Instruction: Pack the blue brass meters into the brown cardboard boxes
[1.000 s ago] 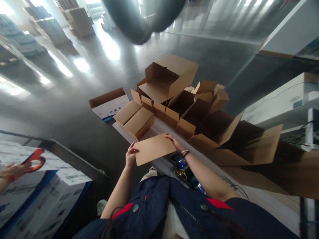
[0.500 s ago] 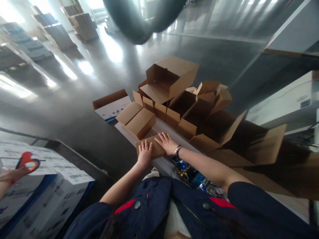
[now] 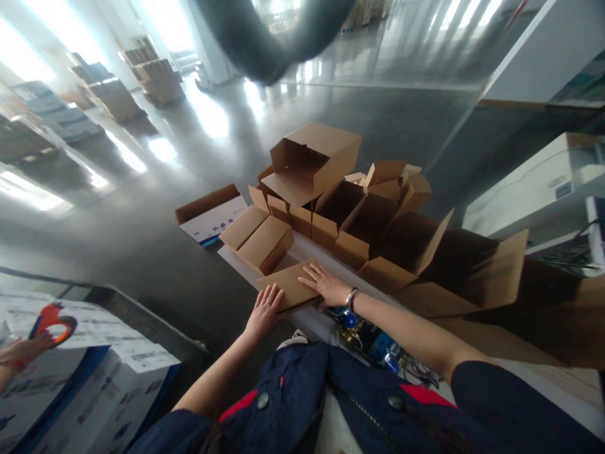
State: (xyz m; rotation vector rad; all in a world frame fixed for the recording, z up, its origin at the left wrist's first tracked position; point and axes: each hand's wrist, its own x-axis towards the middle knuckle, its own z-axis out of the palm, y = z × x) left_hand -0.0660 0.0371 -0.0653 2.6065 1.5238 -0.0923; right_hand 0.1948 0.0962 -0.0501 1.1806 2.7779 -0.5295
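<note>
A small brown cardboard box [image 3: 289,285] lies on the pale work surface just in front of me. At its near left end, my left hand [image 3: 265,310] rests with fingers stretched over the edge. My right hand [image 3: 331,285] lies on its right end, fingers spread flat across the cardboard. Just beyond stands a pair of closed brown boxes [image 3: 265,243], side by side. Blue and brass fittings [image 3: 352,328] sit under my right forearm, partly hidden by it.
Several open cartons [image 3: 359,221] line the right side, with a larger open carton [image 3: 326,157] at the far end. A white printed carton [image 3: 212,217] stands at left. Near white stacked cartons [image 3: 137,343], another person's hand [image 3: 28,350] holds an orange tape dispenser [image 3: 54,325].
My hands have moved slightly apart: the left toward me and left, the right a little rightward. More of the small box's top shows between them. The camera view has shifted a little.
</note>
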